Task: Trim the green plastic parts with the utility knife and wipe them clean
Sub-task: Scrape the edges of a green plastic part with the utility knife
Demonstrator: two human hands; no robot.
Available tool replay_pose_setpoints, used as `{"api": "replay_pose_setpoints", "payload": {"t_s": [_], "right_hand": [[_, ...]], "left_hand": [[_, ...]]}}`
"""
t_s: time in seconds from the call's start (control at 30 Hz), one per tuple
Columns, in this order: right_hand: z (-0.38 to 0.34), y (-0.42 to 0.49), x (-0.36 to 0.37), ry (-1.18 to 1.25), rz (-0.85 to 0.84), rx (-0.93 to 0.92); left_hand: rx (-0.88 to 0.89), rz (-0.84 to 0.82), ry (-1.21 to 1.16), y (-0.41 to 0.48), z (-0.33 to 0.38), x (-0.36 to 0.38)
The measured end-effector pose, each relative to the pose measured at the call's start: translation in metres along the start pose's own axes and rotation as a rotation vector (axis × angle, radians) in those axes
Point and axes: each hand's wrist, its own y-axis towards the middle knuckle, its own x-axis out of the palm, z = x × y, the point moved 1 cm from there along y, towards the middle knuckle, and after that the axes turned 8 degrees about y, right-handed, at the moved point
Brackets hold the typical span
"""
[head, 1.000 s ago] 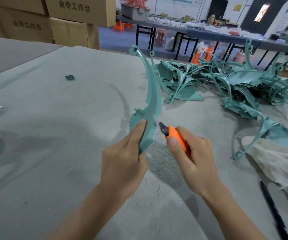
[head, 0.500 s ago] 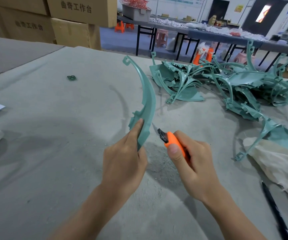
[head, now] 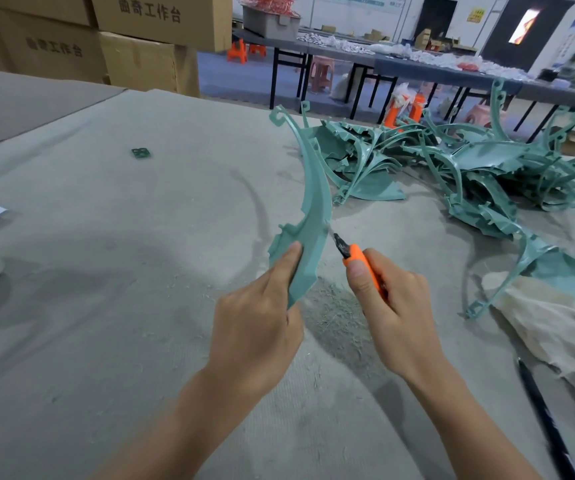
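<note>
A person's two bare forearms reach out over a wide grey bench (head: 106, 289) with a felt-like cover.

The left hand (head: 258, 327) grasps the lower end of a long, curved green plastic part (head: 313, 202). The thumb lies flat along the part's near face and the fingers wrap behind it. The part stands nearly upright over the middle of the bench, and it narrows as it arcs up and away to a small hooked tip.

The right hand (head: 396, 317) is clenched around an orange utility knife (head: 358, 258), with the thumb pressed on top of the handle. The dark blade end points up and left, toward the right edge of the held part. The blade tip is blurred, so contact with the plastic cannot be confirmed.

Fine pale shavings (head: 334, 313) lie scattered on the bench beneath and between the hands.

A tangled pile of more green plastic parts (head: 469, 168) lies farther back on the right. Near the right edge of the bench is a crumpled off-white cloth (head: 556, 327), with one green part resting partly on it. A thin black object (head: 542, 417) lies just in front of the cloth.

A small green scrap (head: 141, 153) sits alone on the far left of the bench. Stacked cardboard boxes (head: 140, 46) with printed characters stand beyond it, and dark work tables (head: 417, 67) cross the background.
</note>
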Motion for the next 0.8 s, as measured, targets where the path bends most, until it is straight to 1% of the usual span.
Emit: {"api": "replay_pose_setpoints", "payload": {"t_s": [0.1, 0.2, 0.43, 0.6, 0.7, 0.8], "right_hand": [[-0.009, -0.006, 0.003, 0.062, -0.042, -0.067], [-0.016, -0.012, 0.011, 0.061, -0.091, -0.123], [-0.015, -0.011, 0.014, 0.029, -0.073, -0.092], [-0.010, -0.007, 0.010, 0.043, -0.035, -0.051], [-0.008, -0.007, 0.008, 0.040, -0.025, -0.051], [-0.002, -0.002, 0.004, -0.029, 0.036, -0.014]], "left_hand": [[-0.065, -0.007, 0.030, 0.003, -0.002, -0.001], [-0.077, 0.021, 0.044, 0.004, -0.005, -0.003], [-0.105, -0.047, 0.008, 0.005, -0.004, -0.002], [0.048, 0.081, 0.038, 0.001, -0.004, -0.002], [0.078, 0.129, 0.033, 0.001, -0.005, -0.001], [0.139, 0.176, 0.033, 0.000, -0.002, 0.001]]}}
